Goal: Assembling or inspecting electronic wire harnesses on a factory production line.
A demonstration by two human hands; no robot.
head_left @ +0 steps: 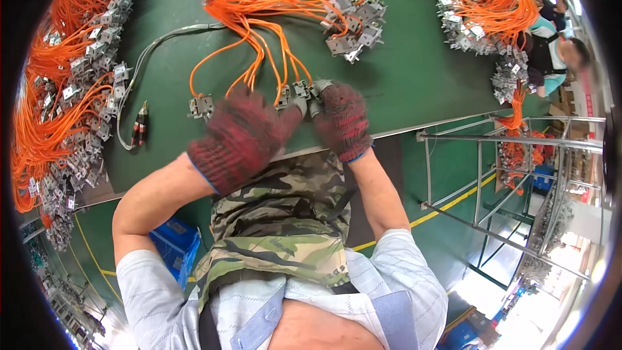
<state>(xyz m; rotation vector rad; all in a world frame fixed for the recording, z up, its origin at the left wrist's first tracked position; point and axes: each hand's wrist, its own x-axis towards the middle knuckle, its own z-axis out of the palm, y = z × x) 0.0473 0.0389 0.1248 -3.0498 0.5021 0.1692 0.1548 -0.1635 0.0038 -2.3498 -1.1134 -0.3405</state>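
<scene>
blue crate (175, 246), metal rack (512, 181), test leads (138, 124)

Both gloves cover the skin, so the fingers of the left hand (241, 135) and right hand (343, 120) can't be made out, and the grip on the metal connector (300, 89) between them stays hidden. The orange wire heap (55, 71) runs off the left rim. A co-worker (557, 52) at the far right is blurred, half cut off
</scene>
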